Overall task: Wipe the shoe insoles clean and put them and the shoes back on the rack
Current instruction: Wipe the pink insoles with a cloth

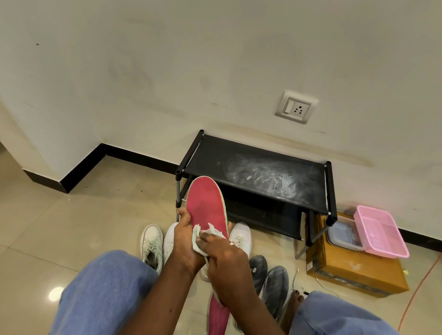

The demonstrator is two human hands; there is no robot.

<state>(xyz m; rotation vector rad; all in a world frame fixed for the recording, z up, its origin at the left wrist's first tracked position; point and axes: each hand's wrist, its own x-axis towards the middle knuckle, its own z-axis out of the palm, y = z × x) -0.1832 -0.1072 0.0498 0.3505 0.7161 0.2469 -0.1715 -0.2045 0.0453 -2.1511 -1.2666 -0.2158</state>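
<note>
Head cam view: looking down at a person sitting on the tiled floor (pixel 30 229), blue jeans on both knees, facing a wall.
Red insole (pixel 206 204): held up tilted in front of the knees, toe end pointing up at the rack, nowhere near a shelf.
Left hand (pixel 183 241): wrapped round the insole from behind, thumb on the left edge and a fingertip peeking past the right edge.
Right hand (pixel 227 266): fingers curled on a white cloth (pixel 201 237), pushing it onto the insole's red face about halfway down.
Red strip below the right hand: can't tell if it's the same insole's heel or a second one.
Shoe rack (pixel 257 171): black, two shelves, against the wall, whitish dusty smears on the top shelf.
White sneakers (pixel 151 244): on the floor between rack and knees, partly behind the hands.
Dark grey shoes (pixel 276 285): a pair side by side, just right of the hands.
Cardboard box (pixel 353 271): right of the rack, with a pink basket (pixel 382 232) and a clear tub (pixel 342 233) sitting on top.
</note>
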